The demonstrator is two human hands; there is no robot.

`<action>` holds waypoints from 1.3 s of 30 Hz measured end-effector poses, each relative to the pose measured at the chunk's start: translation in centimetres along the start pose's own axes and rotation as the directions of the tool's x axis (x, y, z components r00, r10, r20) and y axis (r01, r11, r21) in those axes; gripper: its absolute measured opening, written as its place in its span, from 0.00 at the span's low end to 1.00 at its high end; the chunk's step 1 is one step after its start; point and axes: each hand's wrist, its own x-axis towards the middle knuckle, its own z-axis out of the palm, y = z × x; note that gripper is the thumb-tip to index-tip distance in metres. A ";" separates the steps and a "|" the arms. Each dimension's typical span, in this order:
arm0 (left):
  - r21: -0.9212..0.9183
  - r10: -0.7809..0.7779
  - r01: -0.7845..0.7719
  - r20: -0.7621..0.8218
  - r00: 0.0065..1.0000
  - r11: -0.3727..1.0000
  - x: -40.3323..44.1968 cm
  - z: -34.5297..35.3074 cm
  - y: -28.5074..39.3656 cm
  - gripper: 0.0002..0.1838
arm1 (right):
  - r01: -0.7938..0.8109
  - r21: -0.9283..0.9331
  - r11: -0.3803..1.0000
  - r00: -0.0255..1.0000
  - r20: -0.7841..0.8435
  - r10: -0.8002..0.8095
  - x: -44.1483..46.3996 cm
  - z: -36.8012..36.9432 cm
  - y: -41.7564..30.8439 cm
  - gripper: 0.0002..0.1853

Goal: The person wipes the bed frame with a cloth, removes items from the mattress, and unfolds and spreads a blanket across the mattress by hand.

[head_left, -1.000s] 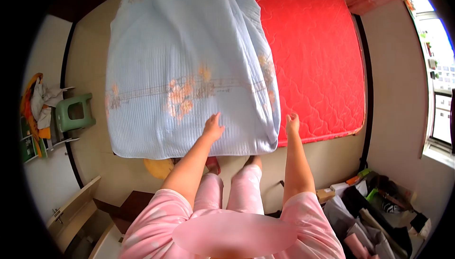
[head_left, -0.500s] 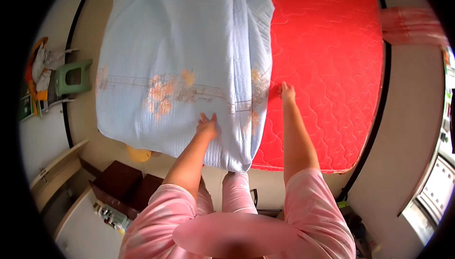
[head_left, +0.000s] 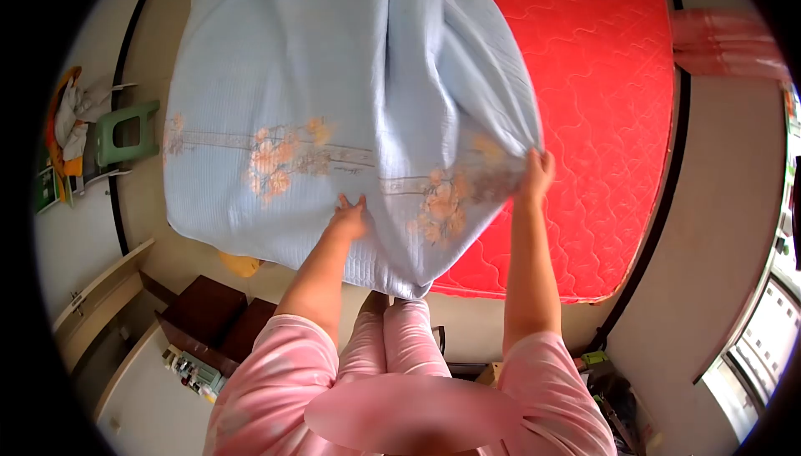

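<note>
One cover point(head_left: 292, 80) lies over the left part of one mattress point(head_left: 601, 122), its right side now drawn out farther across the red than half a second ago. The right hand point(head_left: 536, 174), bare then, is now clamped on the cover's edge; the fold there opens wider, so the unfolding seems further along. The left hand point(head_left: 349, 218) has its fingers spread over the cover, apart from the right; whether it presses down cannot be told. Counted: two hands, two large flower clusters point(head_left: 271, 164), one green stool point(head_left: 105, 135), one curtain point(head_left: 734, 43).
</note>
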 end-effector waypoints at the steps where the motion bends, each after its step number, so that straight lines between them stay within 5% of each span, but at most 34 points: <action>1: -0.011 0.015 -0.015 -0.009 1.000 1.000 -0.1 0.2 -0.3 0.44 | 0.047 0.004 0.999 0.995 -0.093 -0.047 0.4 -3.8 0.4 0.05; 3: 0.029 0.001 -0.001 -0.006 1.000 1.000 0.3 0.4 -0.3 0.44 | 0.113 -0.091 0.989 0.942 -0.307 -0.136 -0.1 -9.6 0.0 0.05; 6: 0.062 -0.006 0.006 -0.005 1.000 0.998 1.3 0.9 -1.0 0.44 | 0.040 -0.120 0.992 0.923 -0.376 -0.082 -0.3 -16.2 1.8 0.07; 9: 0.016 0.011 -0.011 0.005 1.000 1.000 1.2 0.9 -1.0 0.44 | -0.220 0.011 0.975 0.926 -0.311 0.213 -0.9 -17.4 3.2 0.07; 13: 0.045 0.037 -0.037 -0.006 0.999 0.998 1.8 1.0 -1.4 0.43 | 0.083 0.093 0.992 0.992 -0.097 -0.074 -2.3 -10.5 -0.3 0.05; 15: 0.060 0.051 -0.051 -0.001 0.999 0.997 1.8 1.0 -1.6 0.41 | 0.054 -0.101 0.993 0.995 0.091 -0.044 -6.0 -5.0 -3.7 0.08; 17: -0.019 0.115 -0.115 -0.019 0.993 0.993 3.5 1.4 -2.9 0.36 | -0.460 0.036 0.887 0.856 0.285 0.432 -11.1 0.3 -7.2 0.19; 18: -0.062 0.144 -0.146 -0.031 0.989 0.987 4.3 1.4 -3.4 0.35 | 0.031 -0.223 0.974 0.874 0.478 0.081 -12.7 1.7 -4.5 0.15; 20: -0.452 0.224 -0.248 -0.107 0.969 0.857 5.0 0.4 -3.9 0.34 | 0.749 -0.317 0.582 0.521 0.824 -0.221 -16.3 4.3 -1.8 0.16; 21: -0.618 0.248 -0.290 -0.156 0.956 0.730 5.0 -0.1 -4.3 0.35 | 0.898 -0.256 0.357 0.344 0.915 -0.211 -18.7 5.3 -1.7 0.15; 23: -0.964 0.137 -0.171 -0.145 0.980 0.205 -1.7 -3.3 -0.7 0.34 | 0.887 -0.205 0.414 0.285 0.948 -0.143 -22.1 6.8 -0.2 0.15; 24: -0.982 0.130 -0.160 -0.147 0.981 0.100 -2.5 -3.8 -0.1 0.36 | 0.879 -0.180 0.442 0.251 0.962 -0.108 -23.2 7.2 0.8 0.15; 25: -0.958 0.055 -0.286 -0.285 0.957 0.009 -0.9 -3.0 0.1 0.29 | 0.824 -0.180 0.538 0.258 0.964 -0.072 -23.8 7.5 2.2 0.13; 27: -0.840 0.127 -0.431 -0.412 0.902 0.330 -4.2 -3.9 1.1 0.21 | 0.683 -0.190 0.705 0.257 0.966 0.011 -24.5 8.2 3.5 0.11; 28: -0.842 0.091 -0.450 -0.444 0.891 0.297 -2.5 -3.1 0.4 0.17 | 0.580 -0.207 0.788 0.291 0.956 0.036 -24.5 7.8 3.1 0.11; 31: -0.910 0.015 -0.369 -0.373 0.928 0.188 -1.9 -3.7 -0.7 0.21 | 0.588 -0.330 0.739 0.481 0.877 0.009 -22.7 7.2 2.1 0.11; 33: -0.918 -0.057 -0.342 -0.360 0.931 0.202 -2.9 -4.6 -1.0 0.21 | 0.276 -0.470 0.838 0.802 0.594 0.069 -20.5 6.8 1.2 0.10; 35: -0.925 -0.097 -0.329 -0.350 0.932 0.189 -3.1 -4.9 -1.7 0.22 | 0.477 -0.478 0.738 0.845 0.481 -0.234 -17.0 6.6 0.8 0.12; 39: -0.927 -0.083 -0.342 -0.357 0.930 0.155 -2.3 -5.0 -2.9 0.24 | 0.655 -0.539 0.530 0.755 0.457 -0.470 -11.2 8.3 1.3 0.24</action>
